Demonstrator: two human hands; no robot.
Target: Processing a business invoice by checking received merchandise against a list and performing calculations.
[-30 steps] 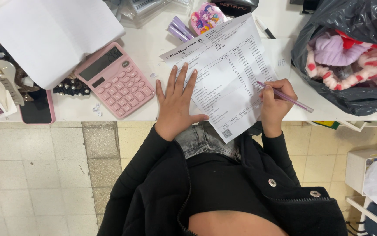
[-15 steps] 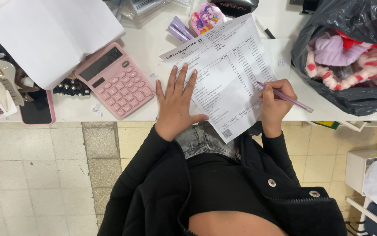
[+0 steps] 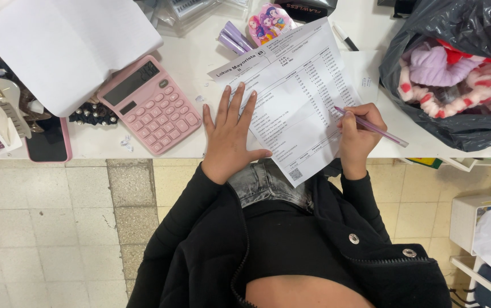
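Nothing has shifted since the earlier frames: both hands rest where they were. Head view: the left hand (image 3: pixel 231 134) lies flat, fingers released and spread, pinning the printed sheet (image 3: pixel 296 97) to the white bench (image 3: pixel 200 40), its lower corner overhanging the edge. The right hand (image 3: pixel 356 134) is clenched around a lilac pen (image 3: pixel 371 126), tip on the right-hand column. A pink calculator (image 3: pixel 149 105) sits just left. Marking goes best with the palm pressing firmly, so the overhanging paper cannot slide.
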